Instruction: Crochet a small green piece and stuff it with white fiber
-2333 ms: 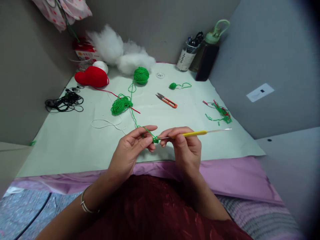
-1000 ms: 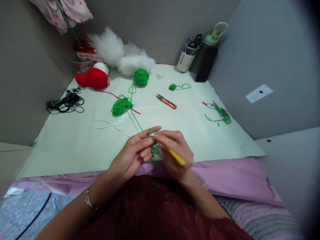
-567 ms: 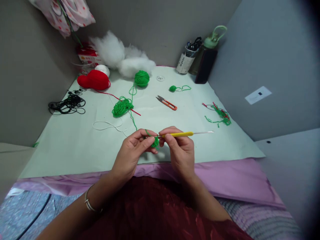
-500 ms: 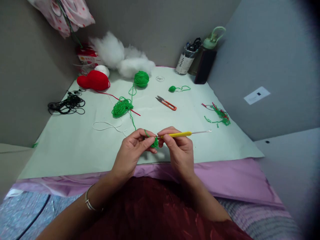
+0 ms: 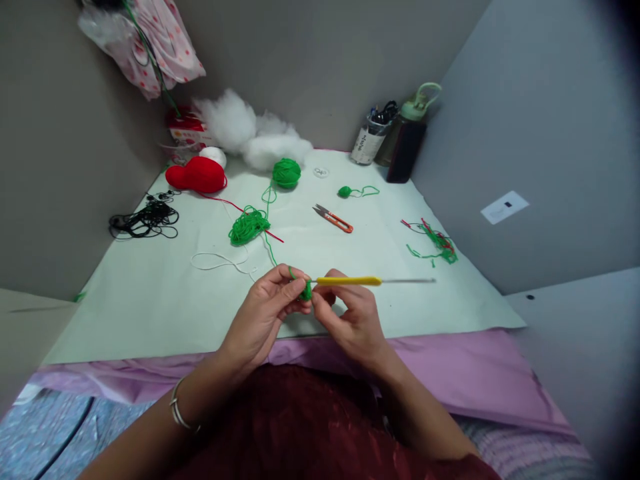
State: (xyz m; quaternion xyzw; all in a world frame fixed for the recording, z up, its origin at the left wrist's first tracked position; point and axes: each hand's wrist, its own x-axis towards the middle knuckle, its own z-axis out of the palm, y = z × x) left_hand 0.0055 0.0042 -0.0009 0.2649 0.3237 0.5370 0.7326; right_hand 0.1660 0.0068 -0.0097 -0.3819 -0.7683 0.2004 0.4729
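1. Above the pale-green table cover (image 5: 165, 300), the left hand (image 5: 265, 303) pinches a small green crocheted piece (image 5: 307, 292); a yellow-handled metal hook (image 5: 349, 281) crosses the bent-fingered right hand (image 5: 354, 317) (gripped or not, I cannot tell).
2. Some stitches look done, with green yarn (image 5: 271, 249) running in; what remains is unclear.
3. White-labelled cylindrical pen cup (image 5: 369, 145): dark writing, unreadable.

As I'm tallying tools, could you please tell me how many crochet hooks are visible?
1: the yellow-handled hook, reaching from the left hand across the right hand; others may be hidden in the cup.
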